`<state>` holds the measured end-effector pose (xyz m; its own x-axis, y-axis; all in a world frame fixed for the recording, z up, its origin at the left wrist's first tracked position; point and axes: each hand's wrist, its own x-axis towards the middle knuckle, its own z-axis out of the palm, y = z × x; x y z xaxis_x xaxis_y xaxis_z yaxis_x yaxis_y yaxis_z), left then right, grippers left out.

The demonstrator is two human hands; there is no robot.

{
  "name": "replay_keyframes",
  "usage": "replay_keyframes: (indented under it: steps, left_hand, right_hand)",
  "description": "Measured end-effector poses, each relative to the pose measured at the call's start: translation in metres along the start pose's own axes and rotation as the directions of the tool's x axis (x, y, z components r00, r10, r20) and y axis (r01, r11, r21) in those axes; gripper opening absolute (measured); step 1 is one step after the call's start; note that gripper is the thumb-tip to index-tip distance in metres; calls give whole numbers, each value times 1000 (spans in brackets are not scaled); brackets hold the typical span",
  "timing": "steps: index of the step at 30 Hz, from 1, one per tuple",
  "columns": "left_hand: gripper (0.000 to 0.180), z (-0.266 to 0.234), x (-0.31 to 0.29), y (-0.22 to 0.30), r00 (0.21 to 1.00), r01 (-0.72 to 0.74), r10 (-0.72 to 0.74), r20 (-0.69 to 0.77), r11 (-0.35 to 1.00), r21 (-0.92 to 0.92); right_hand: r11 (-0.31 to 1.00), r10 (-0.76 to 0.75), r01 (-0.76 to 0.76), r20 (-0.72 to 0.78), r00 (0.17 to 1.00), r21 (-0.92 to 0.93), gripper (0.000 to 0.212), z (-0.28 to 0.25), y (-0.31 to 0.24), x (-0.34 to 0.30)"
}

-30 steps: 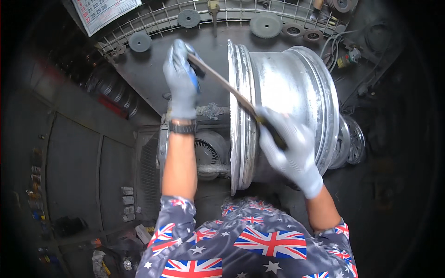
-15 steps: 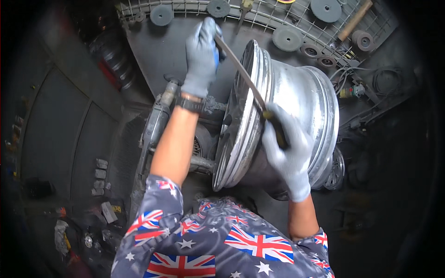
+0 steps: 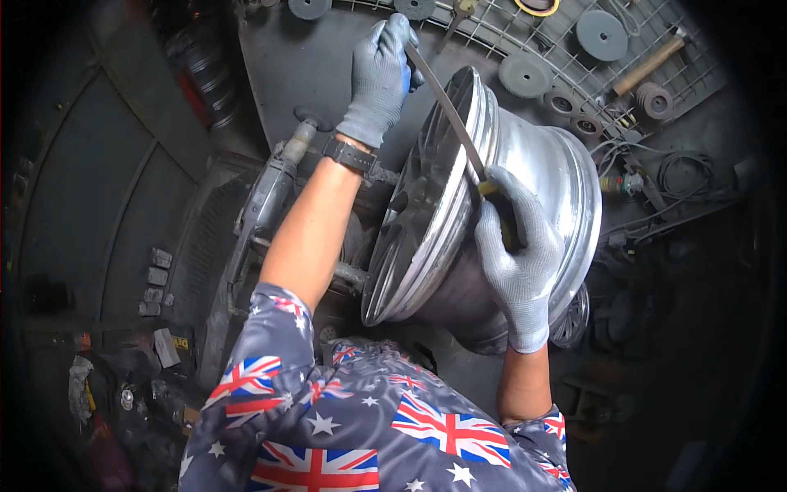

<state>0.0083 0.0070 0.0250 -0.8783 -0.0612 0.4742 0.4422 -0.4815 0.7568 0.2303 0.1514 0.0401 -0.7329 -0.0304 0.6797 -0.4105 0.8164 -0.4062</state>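
Note:
A large silver alloy wheel (image 3: 548, 168) is held on its side on a metal stand, its spoked face turned to the left. Across its front lip lies a long flat metal file (image 3: 449, 111). My left hand (image 3: 377, 86), gloved in grey, is closed round the file's far end, above the lip. The near end, with a partly hidden yellow and black handle (image 3: 489, 188), is in the grip of my gloved right hand (image 3: 529, 266), next to the wheel's barrel. Where exactly the blade touches the lip cannot be made out.
A wire rack (image 3: 566, 49) at the back carries grinding discs (image 3: 602, 35) and a wooden-handled hammer (image 3: 649, 66). Left of the wheel stands a metal arm (image 3: 270, 193). Cables (image 3: 684, 172) hang at the right. Another wheel (image 3: 574, 316) is below, and clutter (image 3: 131, 394) fills the lower left.
The view has shifted, so the rack sits higher and further right. Both hands still hold the file, and the wheel's face appears more tilted.

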Motion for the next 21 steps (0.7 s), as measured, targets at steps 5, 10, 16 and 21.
replay_keyframes:
  steps: [5,10,16,21]
  left_hand:
    - [42,2,-65,-12,990,-128,126,61,991,43]
    - [43,1,-49,-20,987,-149,140,75,980,133]
    - [42,-3,1,-8,999,18,-14,51,997,-71]
    - [41,6,-75,-18,989,-24,31,143,999,-48]
  right_hand:
    - [995,47,-41,65,997,-88,40,-30,-21,-71]
    - [994,70,-68,20,997,-88,40,-23,-16,-62]
    - [998,-11,11,1,1000,-65,41,-4,-7,-10]
    - [992,125,-124,59,990,-13,40,-33,-28,-81]
